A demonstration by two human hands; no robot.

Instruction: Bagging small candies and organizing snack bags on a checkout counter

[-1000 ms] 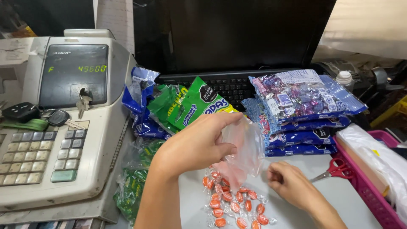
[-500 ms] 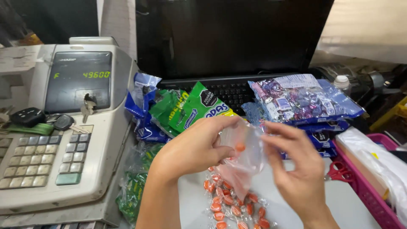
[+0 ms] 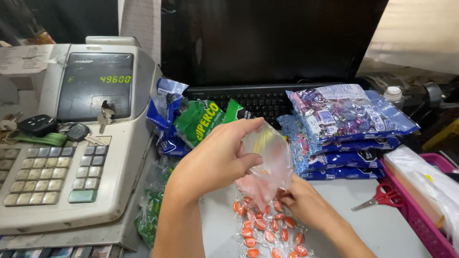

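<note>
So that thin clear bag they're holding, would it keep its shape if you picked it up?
Probably not. The clear plastic bag already sags and creases where the left hand pinches it, so it looks floppy. It seems very light, hanging from a few fingers. The glossy film may be slippery, and the wrapped orange candies under the right hand would likely scatter if pushed.

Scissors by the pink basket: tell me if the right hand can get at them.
Probably yes: the scissors lie bare on the table, nothing between them and the right hand, though it is busy at the bag.
</note>
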